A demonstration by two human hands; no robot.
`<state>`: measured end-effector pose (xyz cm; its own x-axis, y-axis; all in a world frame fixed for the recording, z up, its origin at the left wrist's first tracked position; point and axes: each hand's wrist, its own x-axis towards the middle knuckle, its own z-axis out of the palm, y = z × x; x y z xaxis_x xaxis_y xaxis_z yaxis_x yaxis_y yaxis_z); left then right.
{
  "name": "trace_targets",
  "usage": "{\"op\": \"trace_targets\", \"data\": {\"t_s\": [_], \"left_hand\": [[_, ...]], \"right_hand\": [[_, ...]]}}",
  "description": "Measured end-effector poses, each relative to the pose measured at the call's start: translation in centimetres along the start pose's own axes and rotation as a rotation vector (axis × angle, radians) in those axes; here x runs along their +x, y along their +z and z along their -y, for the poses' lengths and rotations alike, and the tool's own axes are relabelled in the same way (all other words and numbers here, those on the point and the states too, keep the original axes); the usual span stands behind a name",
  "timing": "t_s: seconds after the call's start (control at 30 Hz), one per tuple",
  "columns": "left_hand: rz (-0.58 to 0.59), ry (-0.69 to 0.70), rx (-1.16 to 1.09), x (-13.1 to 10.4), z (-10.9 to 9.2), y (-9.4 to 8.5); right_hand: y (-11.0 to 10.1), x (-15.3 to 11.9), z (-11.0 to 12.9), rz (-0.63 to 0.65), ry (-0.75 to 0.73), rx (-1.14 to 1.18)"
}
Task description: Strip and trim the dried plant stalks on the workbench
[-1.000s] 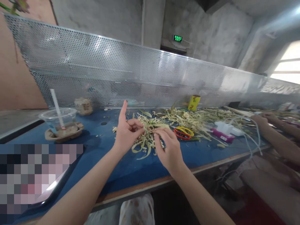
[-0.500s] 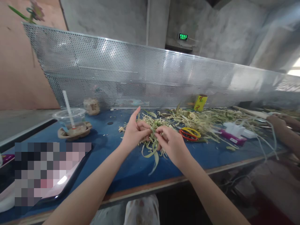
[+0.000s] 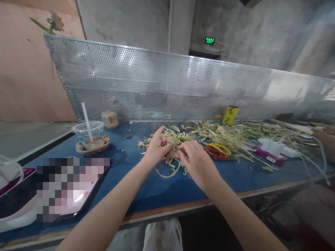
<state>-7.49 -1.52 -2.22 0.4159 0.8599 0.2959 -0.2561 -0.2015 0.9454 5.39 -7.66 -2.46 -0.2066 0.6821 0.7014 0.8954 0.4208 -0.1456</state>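
Above a small heap of dried, pale green plant strips (image 3: 146, 142), both my hands meet in a pinch. My left hand (image 3: 157, 149) holds a piece of dried plant strip (image 3: 174, 146) between thumb and fingers, its index finger pointing up and away. The fingertips of my right hand (image 3: 193, 157) close on the same piece from the other side. One long curled strip (image 3: 167, 175) hangs below the hands over the blue tabletop (image 3: 146, 188). The exact point of the grip is partly hidden by my fingers.
Red and yellow-handled scissors (image 3: 218, 151) lie right of my hands, before a larger plant heap (image 3: 217, 132). A yellow can (image 3: 230, 115), tissue pack (image 3: 270, 156) and cables stand right. Left are a plastic cup (image 3: 90, 130) and tablet (image 3: 86, 198). A co-worker's hand (image 3: 324, 136) is far right.
The view has shifted slightly left, so things sit further right. The long leafy strip that hung below my hands is now a thin curve. Both hands stay together, pinching.
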Motion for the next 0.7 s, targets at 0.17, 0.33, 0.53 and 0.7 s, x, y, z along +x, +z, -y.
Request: {"op": "trace_targets", "data": {"t_s": [0.17,0.33,0.53,0.7], "left_hand": [[0.006,-0.094,0.045,0.2,0.2,0.0],[-0.056,-0.042,0.129,0.4,0.9,-0.4],[-0.084,-0.055,0.063,0.3,0.9,-0.1],[-0.064,-0.049,0.057,0.3,0.7,-0.1]], "right_hand": [[0.0,-0.1,0.2,0.099,-0.241,-0.193],[0.2,-0.1,0.0,0.103,-0.248,-0.190],[0.5,0.0,-0.1,0.110,-0.181,-0.055],[0.3,0.0,-0.4,0.113,-0.141,0.002]]}}
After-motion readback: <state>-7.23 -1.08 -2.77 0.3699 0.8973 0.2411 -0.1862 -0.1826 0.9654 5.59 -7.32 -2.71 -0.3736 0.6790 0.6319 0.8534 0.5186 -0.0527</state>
